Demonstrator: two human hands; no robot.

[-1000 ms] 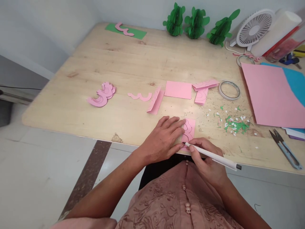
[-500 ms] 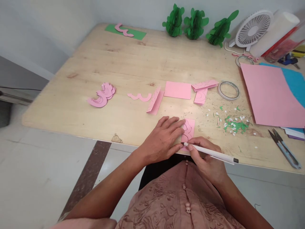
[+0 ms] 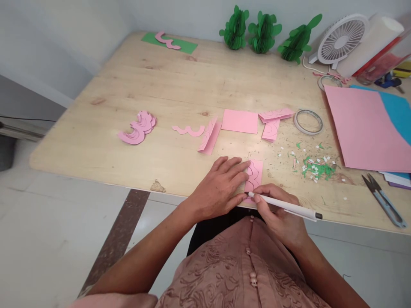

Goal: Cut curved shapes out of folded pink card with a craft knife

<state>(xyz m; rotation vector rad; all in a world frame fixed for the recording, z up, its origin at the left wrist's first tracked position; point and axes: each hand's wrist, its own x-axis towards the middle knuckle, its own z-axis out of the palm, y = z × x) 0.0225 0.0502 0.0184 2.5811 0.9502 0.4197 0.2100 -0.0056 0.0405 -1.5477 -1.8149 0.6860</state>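
A small folded pink paper (image 3: 256, 173) with dark curved lines drawn on it lies at the table's near edge. My left hand (image 3: 221, 187) rests flat on its left side, fingers stretched out and pressing it down. My right hand (image 3: 278, 211) is closed round a white pen (image 3: 285, 206) whose tip touches the paper's lower edge. Further back lie more folded pink pieces (image 3: 210, 137), a flat pink rectangle (image 3: 239, 121) and a wavy pink cut-out (image 3: 189, 129).
A stack of pink cut shapes (image 3: 138, 127) sits at the left. A tape ring (image 3: 308, 121), green and white scraps (image 3: 316, 167), snips (image 3: 383, 200), large pink (image 3: 362, 128) and blue sheets lie right. Green paper cacti (image 3: 263, 31), a white fan (image 3: 342, 38) stand at the back.
The pen has tilted slightly and its tip has shifted a little along the paper's lower edge. My left hand has stayed in place.
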